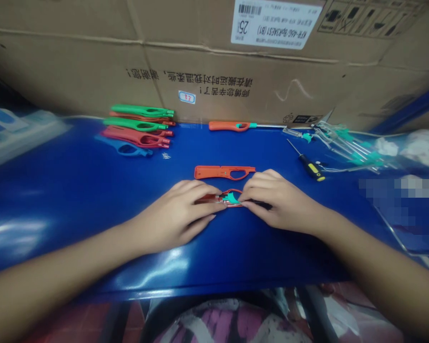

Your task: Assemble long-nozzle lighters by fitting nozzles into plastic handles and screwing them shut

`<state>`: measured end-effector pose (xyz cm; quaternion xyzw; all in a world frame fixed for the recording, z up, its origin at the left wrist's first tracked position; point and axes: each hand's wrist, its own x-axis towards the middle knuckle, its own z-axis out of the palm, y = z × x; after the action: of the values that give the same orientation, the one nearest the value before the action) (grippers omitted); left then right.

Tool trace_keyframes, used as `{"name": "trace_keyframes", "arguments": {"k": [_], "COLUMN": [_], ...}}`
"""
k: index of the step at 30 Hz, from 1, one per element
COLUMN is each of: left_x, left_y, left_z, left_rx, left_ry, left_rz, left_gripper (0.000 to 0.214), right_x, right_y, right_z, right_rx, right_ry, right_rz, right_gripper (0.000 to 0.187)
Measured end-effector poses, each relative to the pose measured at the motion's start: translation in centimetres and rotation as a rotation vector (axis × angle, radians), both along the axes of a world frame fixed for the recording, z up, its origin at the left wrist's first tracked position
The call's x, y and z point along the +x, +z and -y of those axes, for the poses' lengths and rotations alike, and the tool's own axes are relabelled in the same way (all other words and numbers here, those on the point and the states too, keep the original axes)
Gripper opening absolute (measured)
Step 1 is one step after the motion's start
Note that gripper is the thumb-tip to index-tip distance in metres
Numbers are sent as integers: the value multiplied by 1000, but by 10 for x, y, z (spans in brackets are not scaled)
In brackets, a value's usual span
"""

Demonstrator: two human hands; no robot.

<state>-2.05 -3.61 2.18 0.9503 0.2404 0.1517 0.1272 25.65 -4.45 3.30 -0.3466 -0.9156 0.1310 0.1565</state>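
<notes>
At dial centre, my left hand and right hand, fingertips pinched closed, grip a red casing half from 9 and 3 o'clock, presumably steadying its teal trigger; an orange shell lies near, at 12.

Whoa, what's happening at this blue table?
A person is working on an open orange-red casing with a turquoise piece in it. The left hand pinches one end; the right hand has its fingertips at the other. An orange casing half lies just beyond the hands, not being touched. A screwdriver lies off to the right.
</notes>
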Motion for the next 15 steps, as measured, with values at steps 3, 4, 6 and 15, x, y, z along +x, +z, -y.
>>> {"name": "trace_keyframes", "arguments": {"k": [3,4,6,15], "left_x": [-1,-1,-1,-1], "left_y": [-1,-1,-1,-3], "left_z": [0,0,0,-1], "left_rx": [-10,-10,-6,39], "left_ry": [-3,-7,-10,-1], "left_rz": [3,3,7,-16], "left_gripper": [36,37,38,37], "right_x": [0,0,-1,-3], "right_y": [1,2,2,3], "right_z": [1,1,1,3], "right_rx": [0,2,5,23], "right_ry": [1,-1,-4,-23], "right_rz": [10,12,18,44], "right_gripper": [17,17,18,21]}}
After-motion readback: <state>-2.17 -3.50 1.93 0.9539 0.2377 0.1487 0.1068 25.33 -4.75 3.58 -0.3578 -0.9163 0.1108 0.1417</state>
